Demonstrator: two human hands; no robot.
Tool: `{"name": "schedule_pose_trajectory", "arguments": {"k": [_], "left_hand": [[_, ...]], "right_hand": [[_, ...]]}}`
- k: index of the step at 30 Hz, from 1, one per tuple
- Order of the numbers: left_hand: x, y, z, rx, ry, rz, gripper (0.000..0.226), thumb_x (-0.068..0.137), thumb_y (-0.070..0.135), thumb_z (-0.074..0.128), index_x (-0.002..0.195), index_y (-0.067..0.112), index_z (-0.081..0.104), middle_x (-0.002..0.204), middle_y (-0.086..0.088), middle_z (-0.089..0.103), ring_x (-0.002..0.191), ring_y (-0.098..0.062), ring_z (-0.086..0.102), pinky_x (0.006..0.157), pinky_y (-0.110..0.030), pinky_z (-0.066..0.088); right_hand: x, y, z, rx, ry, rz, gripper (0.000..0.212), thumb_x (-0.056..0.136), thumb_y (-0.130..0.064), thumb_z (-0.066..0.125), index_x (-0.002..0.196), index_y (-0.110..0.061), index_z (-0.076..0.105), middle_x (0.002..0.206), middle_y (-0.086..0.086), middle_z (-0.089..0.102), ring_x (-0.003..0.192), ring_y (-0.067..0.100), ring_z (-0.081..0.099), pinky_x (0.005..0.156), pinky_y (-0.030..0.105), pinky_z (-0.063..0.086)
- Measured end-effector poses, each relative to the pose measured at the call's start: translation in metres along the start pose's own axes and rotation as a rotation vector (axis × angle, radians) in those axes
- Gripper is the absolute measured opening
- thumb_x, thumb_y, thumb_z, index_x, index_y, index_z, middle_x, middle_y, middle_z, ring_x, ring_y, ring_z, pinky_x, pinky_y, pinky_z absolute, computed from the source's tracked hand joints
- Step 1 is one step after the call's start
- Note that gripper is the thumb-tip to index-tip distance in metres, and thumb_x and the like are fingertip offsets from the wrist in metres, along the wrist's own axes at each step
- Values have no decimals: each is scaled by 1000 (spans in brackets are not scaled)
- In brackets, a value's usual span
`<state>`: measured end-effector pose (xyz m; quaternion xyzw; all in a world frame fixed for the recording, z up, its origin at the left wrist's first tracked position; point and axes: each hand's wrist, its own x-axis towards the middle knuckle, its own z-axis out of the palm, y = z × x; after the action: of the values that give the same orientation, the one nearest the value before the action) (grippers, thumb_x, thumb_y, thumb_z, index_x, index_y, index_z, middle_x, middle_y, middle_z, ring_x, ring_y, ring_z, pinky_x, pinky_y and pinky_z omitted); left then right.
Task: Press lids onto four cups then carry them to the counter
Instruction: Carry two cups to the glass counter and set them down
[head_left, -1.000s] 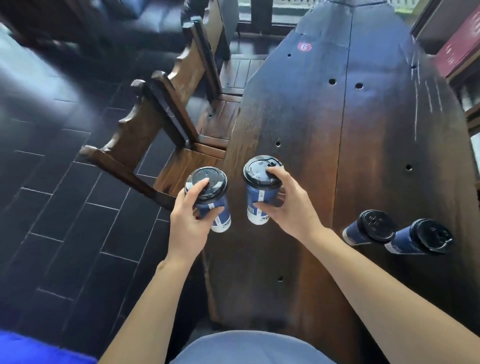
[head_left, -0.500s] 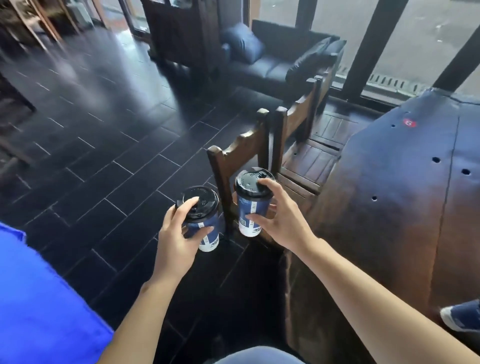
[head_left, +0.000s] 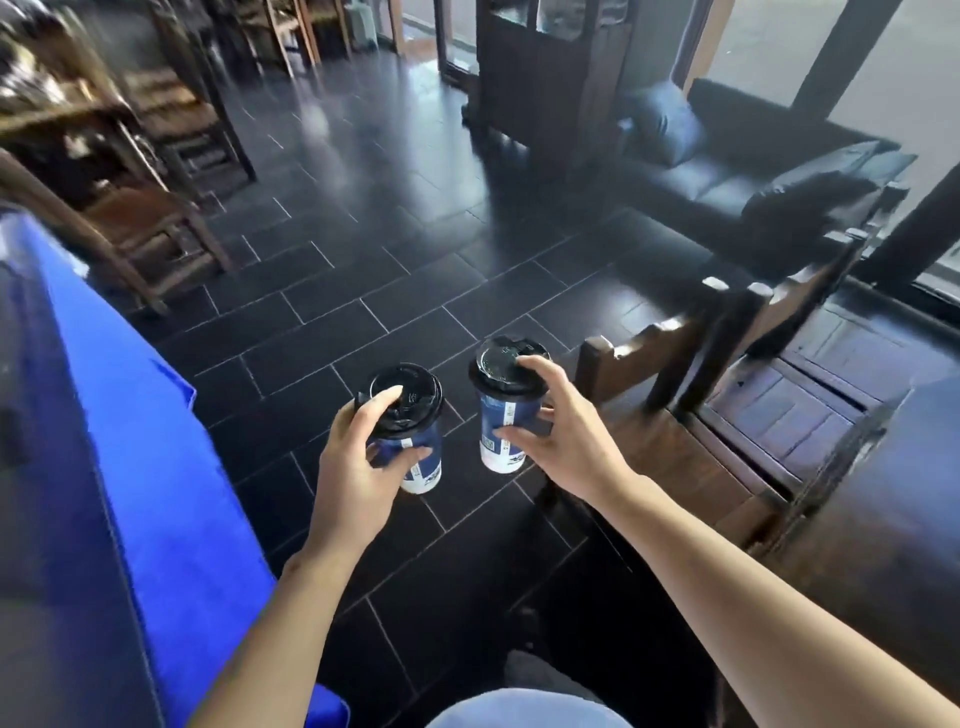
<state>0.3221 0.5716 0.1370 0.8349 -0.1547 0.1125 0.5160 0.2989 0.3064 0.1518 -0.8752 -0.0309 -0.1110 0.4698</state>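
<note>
I hold two blue paper cups with black lids, both upright in the air above the dark tiled floor. My left hand (head_left: 358, 467) grips the left cup (head_left: 423, 460), with the forefinger lying over its lid (head_left: 410, 397). My right hand (head_left: 561, 431) grips the right cup (head_left: 501, 421), fingertips on the rim of its lid (head_left: 501, 364). The other two cups are out of view.
A wooden chair (head_left: 675, 343) stands just right of the cups, beside the dark wooden table (head_left: 893, 499) at the right edge. A blue cloth (head_left: 156, 467) covers a surface at my left. A dark sofa (head_left: 753, 171) and more wooden chairs (head_left: 156, 228) stand farther off.
The view has swung left, away from the table and its two lying cups, toward the open floor. Both cups stay in my hands and have left the tabletop.
</note>
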Motion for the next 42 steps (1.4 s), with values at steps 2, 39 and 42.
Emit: {"name": "schedule_pose_trajectory", "arguments": {"k": [2, 39, 42], "left_hand": [[12, -14, -10, 21, 34, -18, 81, 76, 3, 94, 140, 38, 59, 135, 4, 58, 123, 6, 57, 96, -13, 53], [34, -212, -320, 305, 1164, -621, 79, 80, 4, 92, 140, 44, 59, 136, 2, 54, 126, -20, 64, 106, -51, 56], [11, -227, -351, 366, 1269, -657, 78, 80, 3, 92, 141, 41, 61, 134, 1, 54, 123, -8, 63, 105, -39, 56]], "right_hand": [[27, 0, 15, 13, -32, -28, 86, 79, -22, 88, 146, -38, 38, 145, -5, 55, 123, 17, 64, 102, 43, 55], [342, -238, 531, 185, -1073, -665, 84, 70, -39, 84, 133, -64, 34, 135, -26, 51, 113, -1, 58, 96, 29, 52], [330, -273, 584, 210, -1155, -724, 90, 71, -30, 91, 128, -68, 33, 134, -29, 43, 115, -9, 54, 98, 29, 54]]}}
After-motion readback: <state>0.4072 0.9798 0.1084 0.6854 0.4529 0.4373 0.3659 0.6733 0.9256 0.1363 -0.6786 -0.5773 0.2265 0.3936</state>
